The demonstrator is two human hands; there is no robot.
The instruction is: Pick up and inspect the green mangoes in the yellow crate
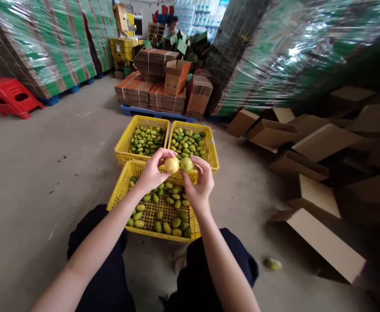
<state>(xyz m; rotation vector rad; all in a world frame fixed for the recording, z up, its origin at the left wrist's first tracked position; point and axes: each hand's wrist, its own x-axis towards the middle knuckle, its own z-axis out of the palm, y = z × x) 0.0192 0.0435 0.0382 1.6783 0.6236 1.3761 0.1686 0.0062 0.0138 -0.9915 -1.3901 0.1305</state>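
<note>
My left hand point(155, 171) is closed around a pale yellow fruit point(171, 164), its rounded end facing me. In my right hand point(202, 181) is a green fruit point(186, 164), held close beside the yellow one. Both look like small mangoes, though I cannot be sure of the kind. Beneath my hands stands a yellow plastic crate point(118, 193) with oval green and yellowish fruits point(167, 227) scattered over its slotted floor. Two fuller yellow crates, one on the left point(121, 151) and one on the right point(214, 154), stand just beyond it. My forearms hide part of the near crate.
Open cardboard boxes point(326, 247) lie heaped at right, near a loose fruit point(273, 263) on the floor. Bundled flat cardboard point(134, 95) sits on a blue pallet point(160, 114) ahead. A red stool point(11, 95) stands left. Another person point(171, 28) is at the back.
</note>
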